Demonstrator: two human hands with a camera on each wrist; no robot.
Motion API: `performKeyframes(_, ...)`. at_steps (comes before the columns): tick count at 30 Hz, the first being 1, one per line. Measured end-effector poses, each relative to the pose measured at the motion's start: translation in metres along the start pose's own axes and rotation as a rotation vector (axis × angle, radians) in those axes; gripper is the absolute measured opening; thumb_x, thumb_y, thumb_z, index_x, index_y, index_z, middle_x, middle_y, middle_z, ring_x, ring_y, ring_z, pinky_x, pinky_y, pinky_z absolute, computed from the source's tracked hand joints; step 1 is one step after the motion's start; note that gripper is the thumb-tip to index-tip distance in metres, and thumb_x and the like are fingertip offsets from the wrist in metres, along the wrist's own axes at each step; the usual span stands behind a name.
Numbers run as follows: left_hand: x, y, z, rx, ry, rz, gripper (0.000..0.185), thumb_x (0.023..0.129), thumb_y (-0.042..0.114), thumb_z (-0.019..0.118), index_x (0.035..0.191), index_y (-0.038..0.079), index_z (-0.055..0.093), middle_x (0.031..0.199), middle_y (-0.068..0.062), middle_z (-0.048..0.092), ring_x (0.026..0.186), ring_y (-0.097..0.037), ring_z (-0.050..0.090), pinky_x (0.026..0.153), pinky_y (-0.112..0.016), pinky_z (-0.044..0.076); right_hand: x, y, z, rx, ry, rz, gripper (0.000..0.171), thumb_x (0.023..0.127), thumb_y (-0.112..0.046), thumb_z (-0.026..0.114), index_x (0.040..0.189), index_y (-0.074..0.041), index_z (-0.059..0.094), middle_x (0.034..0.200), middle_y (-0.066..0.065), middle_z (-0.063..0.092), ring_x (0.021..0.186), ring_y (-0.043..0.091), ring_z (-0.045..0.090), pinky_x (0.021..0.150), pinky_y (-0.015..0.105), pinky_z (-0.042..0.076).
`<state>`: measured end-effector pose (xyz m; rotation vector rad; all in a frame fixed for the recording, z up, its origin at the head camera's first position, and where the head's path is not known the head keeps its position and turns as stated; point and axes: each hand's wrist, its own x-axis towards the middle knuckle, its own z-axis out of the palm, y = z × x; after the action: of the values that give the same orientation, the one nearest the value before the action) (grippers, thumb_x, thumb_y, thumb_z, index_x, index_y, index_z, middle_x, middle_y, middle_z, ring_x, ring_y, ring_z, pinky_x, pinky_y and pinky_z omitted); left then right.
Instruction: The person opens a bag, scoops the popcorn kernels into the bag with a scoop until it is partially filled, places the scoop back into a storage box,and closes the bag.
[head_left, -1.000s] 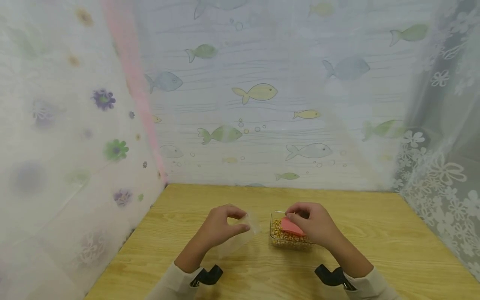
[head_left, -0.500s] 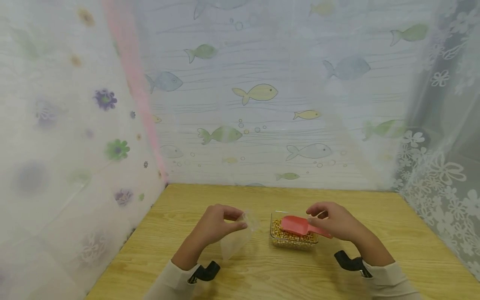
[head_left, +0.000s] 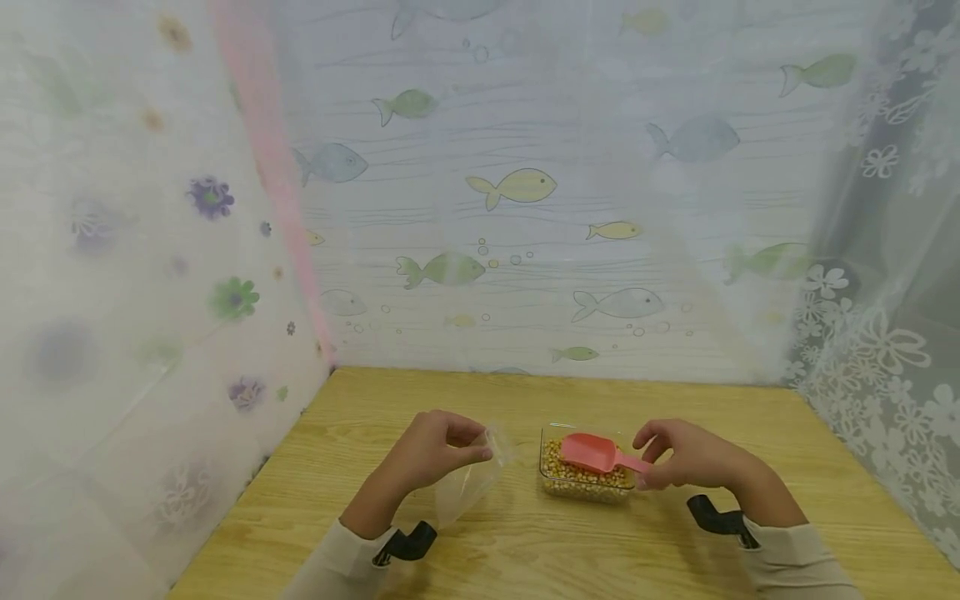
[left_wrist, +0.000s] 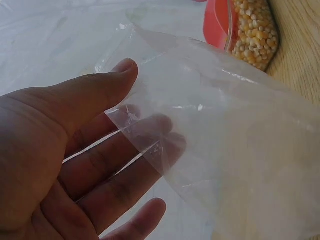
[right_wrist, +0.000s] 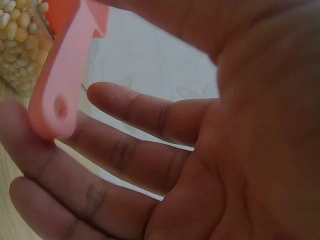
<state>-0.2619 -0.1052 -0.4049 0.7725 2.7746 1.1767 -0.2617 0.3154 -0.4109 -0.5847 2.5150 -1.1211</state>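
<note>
My left hand (head_left: pixel 431 454) pinches the top edge of a clear plastic bag (head_left: pixel 468 487) between thumb and fingers. In the left wrist view, the bag (left_wrist: pixel 240 135) hangs limp, with fingertips showing through it. A pink scoop (head_left: pixel 592 452) lies on corn kernels (head_left: pixel 558 472) in a clear rectangular container (head_left: pixel 585 493). Its handle extends over the container's right rim to my right hand (head_left: pixel 693 454). Seen from the right wrist, the handle (right_wrist: pixel 62 85) touches the fingertips, whose fingers are spread loosely. The thumb tip is out of that view.
Everything stands on a wood-grain table (head_left: pixel 525 550). A curtain with fish prints (head_left: pixel 525 250) hangs behind it, and flower-patterned sheets (head_left: pixel 135 292) enclose the sides. Black wrist mounts (head_left: pixel 408 542) sit on both cuffs.
My right hand has moved right, from over the container to the end of the scoop's handle. The scoop now lies more fully visible on the corn. My left hand stays nearly still with the bag.
</note>
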Motion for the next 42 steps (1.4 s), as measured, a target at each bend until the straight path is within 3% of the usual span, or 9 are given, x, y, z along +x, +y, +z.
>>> performKeyframes(8,0.001,-0.001,0.000,-0.008,-0.021,0.009,0.045,0.093,0.046,0.077,0.128,0.018,0.075,0.117,0.005,0.077,0.105,-0.012,0.074,0.090,-0.036,0.060,0.004,0.004,-0.002,-0.074,0.025,-0.100,0.026,0.093,-0.021,0.079,0.111,-0.005,0.070,0.084,0.001,0.071,0.071,0.014,0.063,0.062,0.029,0.051)
performKeyframes(14,0.001,-0.003,0.001,-0.026,-0.031,0.013,0.046,0.093,0.047,0.076,0.129,0.017,0.074,0.117,0.006,0.076,0.105,-0.011,0.073,0.090,-0.036,0.060,0.002,0.001,-0.005,-0.195,0.123,-0.102,0.018,0.095,-0.026,0.078,0.107,-0.013,0.075,0.086,-0.004,0.069,0.069,0.009,0.057,0.060,0.029,0.048)
performKeyframes(27,0.001,-0.002,0.001,-0.025,-0.036,0.038,0.043,0.092,0.046,0.077,0.127,0.020,0.075,0.114,0.009,0.077,0.102,-0.008,0.073,0.088,-0.034,0.060,-0.014,-0.006,-0.020,-0.332,0.279,-0.088,0.023,0.093,-0.032,0.079,0.110,-0.017,0.079,0.097,-0.007,0.071,0.081,0.005,0.058,0.065,0.027,0.049)
performKeyframes(35,0.001,-0.002,0.000,-0.016,-0.042,0.045,0.043,0.093,0.047,0.077,0.127,0.021,0.075,0.113,0.010,0.077,0.102,-0.007,0.073,0.087,-0.033,0.060,-0.027,-0.020,-0.025,-0.395,0.316,-0.100,0.022,0.094,-0.034,0.078,0.110,-0.019,0.079,0.094,-0.010,0.068,0.084,0.005,0.057,0.066,0.027,0.049)
performKeyframes(42,0.000,0.002,-0.001,-0.012,-0.055,0.053,0.040,0.094,0.045,0.076,0.126,0.022,0.075,0.112,0.010,0.078,0.101,-0.007,0.073,0.087,-0.032,0.060,-0.032,-0.030,-0.026,-0.458,0.300,-0.118,0.018,0.093,-0.025,0.078,0.109,-0.016,0.078,0.094,-0.011,0.068,0.082,0.002,0.058,0.068,0.028,0.050)
